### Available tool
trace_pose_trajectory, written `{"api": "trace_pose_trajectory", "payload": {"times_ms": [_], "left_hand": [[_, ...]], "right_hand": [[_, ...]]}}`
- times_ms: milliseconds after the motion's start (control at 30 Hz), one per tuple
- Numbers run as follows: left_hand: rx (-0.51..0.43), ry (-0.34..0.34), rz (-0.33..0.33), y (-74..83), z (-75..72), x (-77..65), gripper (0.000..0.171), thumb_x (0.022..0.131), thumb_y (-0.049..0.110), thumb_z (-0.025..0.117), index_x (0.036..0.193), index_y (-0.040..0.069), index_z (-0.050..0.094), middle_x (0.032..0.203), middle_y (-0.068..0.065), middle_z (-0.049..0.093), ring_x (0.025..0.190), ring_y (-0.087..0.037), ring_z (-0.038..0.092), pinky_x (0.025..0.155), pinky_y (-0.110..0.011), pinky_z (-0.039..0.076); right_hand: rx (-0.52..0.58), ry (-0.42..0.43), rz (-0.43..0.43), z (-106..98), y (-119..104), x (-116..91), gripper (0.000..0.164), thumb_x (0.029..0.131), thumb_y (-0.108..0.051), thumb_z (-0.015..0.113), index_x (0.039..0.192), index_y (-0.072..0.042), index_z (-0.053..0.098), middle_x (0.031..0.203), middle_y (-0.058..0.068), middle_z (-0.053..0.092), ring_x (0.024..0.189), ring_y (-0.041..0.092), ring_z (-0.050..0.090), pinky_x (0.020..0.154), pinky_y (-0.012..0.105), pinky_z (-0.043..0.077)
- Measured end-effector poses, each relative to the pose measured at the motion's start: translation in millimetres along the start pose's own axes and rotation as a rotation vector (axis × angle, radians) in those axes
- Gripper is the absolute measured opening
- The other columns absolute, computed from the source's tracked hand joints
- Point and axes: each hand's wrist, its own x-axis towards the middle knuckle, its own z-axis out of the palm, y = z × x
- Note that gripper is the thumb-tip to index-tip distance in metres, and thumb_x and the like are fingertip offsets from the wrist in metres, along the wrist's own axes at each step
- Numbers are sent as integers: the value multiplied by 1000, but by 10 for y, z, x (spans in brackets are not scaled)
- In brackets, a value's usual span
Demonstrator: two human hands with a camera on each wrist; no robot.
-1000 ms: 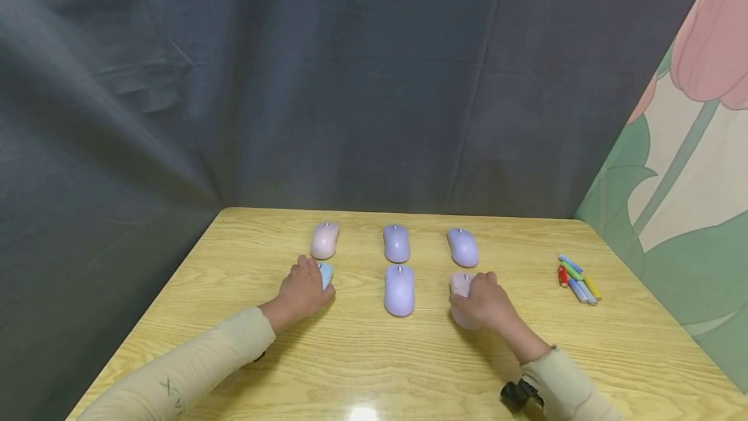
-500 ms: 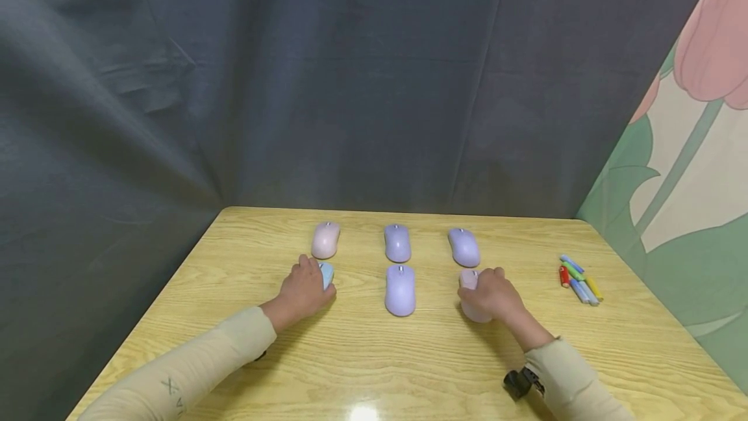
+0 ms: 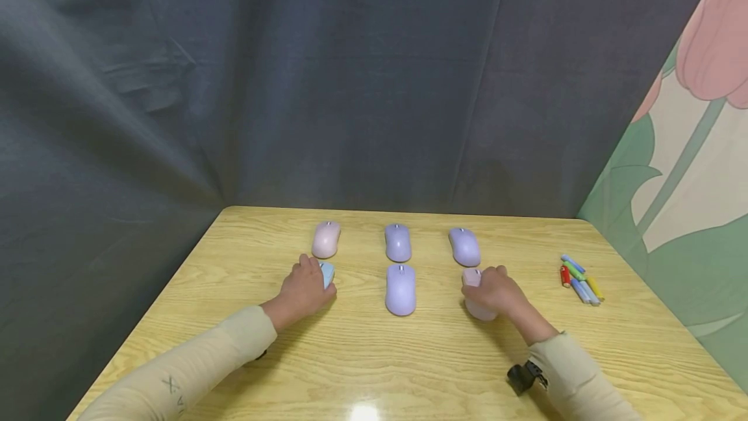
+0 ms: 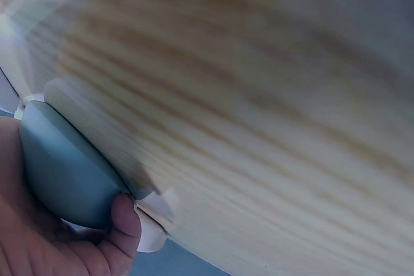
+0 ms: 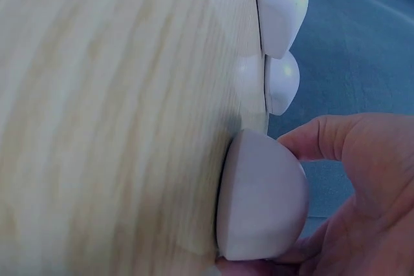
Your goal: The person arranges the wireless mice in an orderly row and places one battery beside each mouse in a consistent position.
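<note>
My left hand point(image 3: 304, 292) grips a light blue computer mouse point(image 3: 327, 273) on the table, and its thumb lies along the mouse's side in the left wrist view. On the right, my right hand point(image 3: 495, 292) holds a pale pink mouse point(image 3: 480, 310) between thumb and fingers; the right wrist view shows its base against the wood. Between the hands lies a lavender mouse point(image 3: 400, 291). Behind them is a row with a pale pink mouse point(image 3: 326, 240) at left, a purple mouse point(image 3: 398, 243) in the middle and another purple mouse point(image 3: 465, 247), slightly turned, at right.
Several small coloured cylinders, among them a red one point(image 3: 565, 277) and a yellow one point(image 3: 595, 288), lie in a cluster at the right of the wooden table point(image 3: 362, 356). A dark cloth point(image 3: 362, 83) hangs behind the table, with a painted wall point(image 3: 695, 213) to the right.
My right hand has slid the pale pink mouse to the right and slightly forward, bringing it nearly in line below the purple mouse. My left hand stays on the light blue mouse.
</note>
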Motion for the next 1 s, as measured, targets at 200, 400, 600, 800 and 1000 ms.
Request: {"api": "trace_pose_trajectory", "payload": {"times_ms": [200,400,600,800,1000], "left_hand": [[0,4,1,-4,4,0,55,85,32,60,104,-17,46,87,-18,38,69,-24,46,52,-35,48],[1,11,10,-14,16,2,55,85,33,59,104,-17,47,86,-17,38,68,-23,46,51,-34,47],[4,16,14,-14,19,7,55,85,34,59,104,-17,47,86,-17,38,68,-23,46,51,-34,48],[10,14,7,-3,10,-2,55,86,34,60,104,-17,47,86,-17,39,68,-23,46,52,-35,48],[10,15,8,-5,20,-1,56,85,34,59,104,-17,47,87,-17,39,69,-24,46,53,-35,48]], "right_hand": [[13,-25,-12,-23,8,11,44,86,-27,61,92,16,54,91,22,43,71,29,53,58,39,48],[12,-60,-1,-55,-9,19,42,86,-25,61,93,16,54,92,22,43,73,29,53,60,39,49],[18,-56,-3,-63,-3,21,46,85,-26,63,96,17,52,92,22,44,74,30,54,62,40,50],[55,-27,-15,-46,56,15,45,84,-26,64,94,16,52,91,22,45,74,30,53,62,40,50],[57,-27,-14,-44,79,7,49,84,-26,64,98,18,49,93,23,44,75,30,53,63,40,50]]}}
